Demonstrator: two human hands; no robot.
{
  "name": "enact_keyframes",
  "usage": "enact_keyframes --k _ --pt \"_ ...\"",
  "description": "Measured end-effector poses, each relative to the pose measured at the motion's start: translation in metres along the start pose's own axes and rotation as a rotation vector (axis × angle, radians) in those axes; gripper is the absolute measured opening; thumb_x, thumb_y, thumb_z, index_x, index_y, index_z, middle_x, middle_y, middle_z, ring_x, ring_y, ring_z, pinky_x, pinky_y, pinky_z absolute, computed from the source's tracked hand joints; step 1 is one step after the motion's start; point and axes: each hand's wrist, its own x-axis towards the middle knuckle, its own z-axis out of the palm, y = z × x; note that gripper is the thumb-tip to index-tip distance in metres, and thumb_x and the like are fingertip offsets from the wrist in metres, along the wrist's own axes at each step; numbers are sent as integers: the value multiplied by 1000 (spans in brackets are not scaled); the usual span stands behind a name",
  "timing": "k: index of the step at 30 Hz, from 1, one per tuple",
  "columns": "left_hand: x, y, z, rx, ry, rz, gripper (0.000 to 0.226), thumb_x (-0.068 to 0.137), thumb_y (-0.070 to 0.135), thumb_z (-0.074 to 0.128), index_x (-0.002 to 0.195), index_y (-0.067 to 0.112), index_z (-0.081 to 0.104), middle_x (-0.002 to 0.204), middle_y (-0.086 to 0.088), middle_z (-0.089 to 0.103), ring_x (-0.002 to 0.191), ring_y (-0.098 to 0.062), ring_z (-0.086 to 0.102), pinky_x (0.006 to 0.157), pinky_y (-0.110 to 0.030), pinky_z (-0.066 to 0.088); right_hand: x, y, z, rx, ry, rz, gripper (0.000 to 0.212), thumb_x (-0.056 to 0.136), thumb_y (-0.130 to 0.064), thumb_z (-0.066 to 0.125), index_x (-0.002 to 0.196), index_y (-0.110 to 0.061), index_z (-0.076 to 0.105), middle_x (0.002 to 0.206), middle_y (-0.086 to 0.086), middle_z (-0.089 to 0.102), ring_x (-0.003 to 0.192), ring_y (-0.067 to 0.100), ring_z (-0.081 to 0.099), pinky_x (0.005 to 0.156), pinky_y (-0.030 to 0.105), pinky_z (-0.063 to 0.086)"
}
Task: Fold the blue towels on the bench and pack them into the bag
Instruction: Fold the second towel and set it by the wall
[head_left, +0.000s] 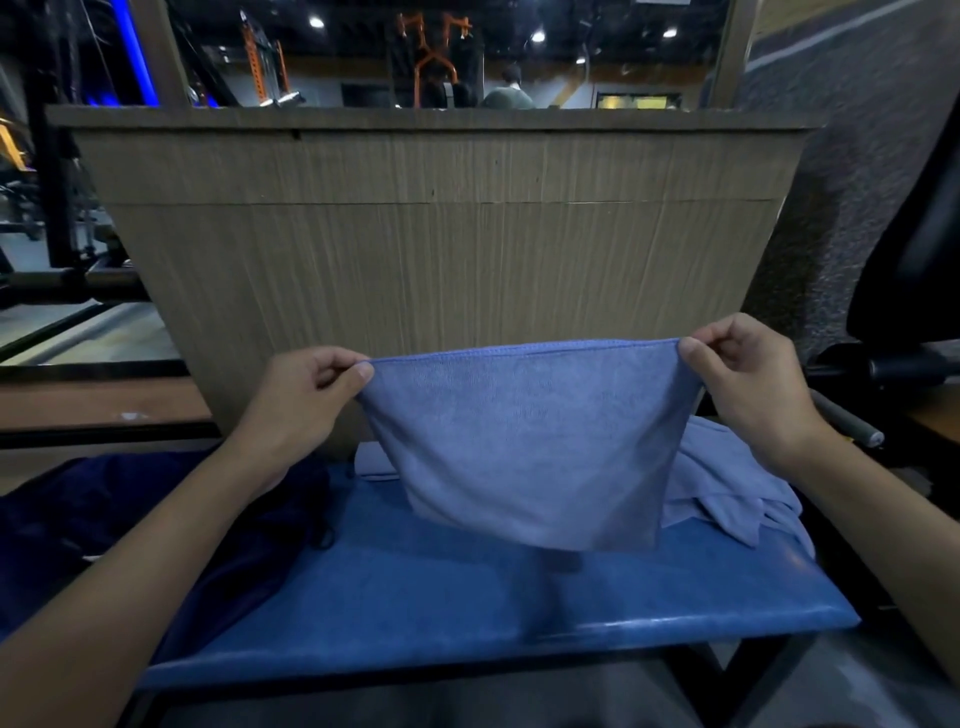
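Fingers (363, 371) of the left hand (306, 400) and right hand (748, 384) pinch the towel's (519, 447) top corners; it hangs spread sideways above the bench (467, 613), bag (104, 519) nearer the left hand

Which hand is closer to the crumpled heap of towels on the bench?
Right. The right hand pinches a corner of the held towel close above the heap; the left hand pinches the other corner, nearer the dark bag.
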Motion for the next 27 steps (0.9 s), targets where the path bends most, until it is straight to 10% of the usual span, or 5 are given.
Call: enact_keyframes --k 5,11,18,27 --pt "0 -1 -2 3 -5 -3 21 94 9 62 83 25 70 75 20 72 71 8 64 69 -5 45 0 4 -3 -91 -62 -21 20 97 -11 55 115 -11 64 95 -3 65 81 -5 59 63 2 44" --pt "-1 -1 -7 -36 -1 -8 18 94 6 61 83 17 70 70 17 72 65 6 62 64 -7 46 4 7 -13 -213 -141 13 31 95 7 47 80 -16 61 73 0 59 62 0 53 56 7 42" --pt "2 -9 -3 257 -152 14 16 92 6 63 83 18 70 81 7 71 69 6 61 67 -4 44 -21 12 27 -177 -420 59 30 87 7 62 115 -3 59 105 13 64 84 10 60 75 2 43" --pt "13 -2 -4 292 -258 104 26 92 6 65 81 29 67 80 8 69 70 5 60 70 -11 47 -55 26 94 -52 -627 114 16 87 -6 68 100 -14 63 94 1 66 81 2 60 77 10 45"
